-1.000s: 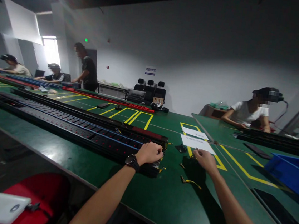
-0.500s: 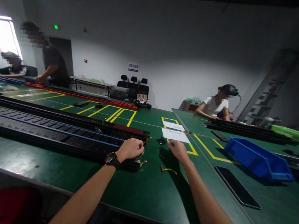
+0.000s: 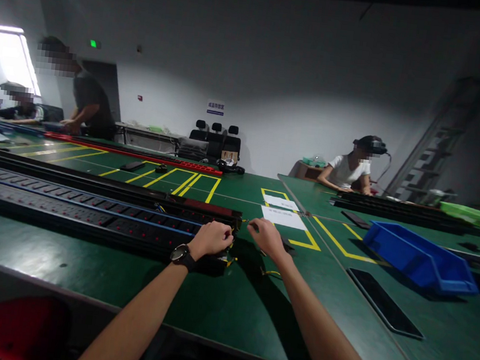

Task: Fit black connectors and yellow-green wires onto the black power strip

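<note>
Our table, green, bears one long black channel assembly on its left side, right end mid-view. A second black rail runs along its far side; whether they join, we cannot tell.

Change: our right hand has come leftward to the assembly's end, so both our hands now attend to that end. Left hand stays there, fingers curled together over the edge; what they clamp, if anything, is hidden. Right thumb and fingertips close together beside a yellow-tipped wire end; contact or hold, cannot tell.

Counts, descending: three co-workers; one blue bin; one flat black slab; two paper sheets; one wristwatch, left wrist; one loose yellow wire, partly behind our right wrist.
</note>
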Demonstrator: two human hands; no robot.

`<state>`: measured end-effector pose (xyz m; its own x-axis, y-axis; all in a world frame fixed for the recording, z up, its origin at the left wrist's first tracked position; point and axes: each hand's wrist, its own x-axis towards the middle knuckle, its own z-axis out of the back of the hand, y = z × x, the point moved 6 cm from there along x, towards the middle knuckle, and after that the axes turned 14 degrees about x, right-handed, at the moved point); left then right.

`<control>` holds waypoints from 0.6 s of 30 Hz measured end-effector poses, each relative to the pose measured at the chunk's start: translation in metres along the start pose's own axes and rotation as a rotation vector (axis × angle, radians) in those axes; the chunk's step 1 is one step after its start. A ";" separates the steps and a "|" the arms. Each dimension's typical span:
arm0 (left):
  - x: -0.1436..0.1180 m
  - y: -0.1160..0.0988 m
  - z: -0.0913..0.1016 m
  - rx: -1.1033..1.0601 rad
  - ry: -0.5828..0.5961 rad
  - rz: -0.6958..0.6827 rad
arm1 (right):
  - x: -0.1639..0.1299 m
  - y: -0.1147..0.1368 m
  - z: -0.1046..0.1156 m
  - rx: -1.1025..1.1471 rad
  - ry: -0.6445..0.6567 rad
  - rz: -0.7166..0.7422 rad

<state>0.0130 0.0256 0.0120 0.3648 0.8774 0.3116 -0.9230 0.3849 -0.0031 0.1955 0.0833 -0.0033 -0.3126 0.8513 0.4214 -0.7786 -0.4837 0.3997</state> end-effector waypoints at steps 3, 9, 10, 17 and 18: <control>0.000 0.000 -0.001 0.010 -0.009 0.003 | 0.014 0.023 -0.012 0.086 0.017 0.009; 0.000 0.002 -0.004 0.025 -0.006 0.012 | 0.024 0.026 -0.030 0.200 0.015 -0.051; 0.000 0.002 -0.005 0.026 -0.007 0.007 | 0.023 0.020 -0.028 0.220 -0.015 -0.065; 0.000 0.002 -0.006 0.035 0.006 0.011 | 0.011 -0.021 -0.008 0.386 -0.165 -0.092; 0.000 0.002 -0.005 0.033 0.009 0.011 | 0.010 -0.020 -0.008 0.411 -0.163 -0.076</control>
<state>0.0122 0.0281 0.0072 0.3560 0.8841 0.3027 -0.9302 0.3661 0.0247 0.2039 0.1031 -0.0140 -0.1470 0.8603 0.4882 -0.5045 -0.4897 0.7111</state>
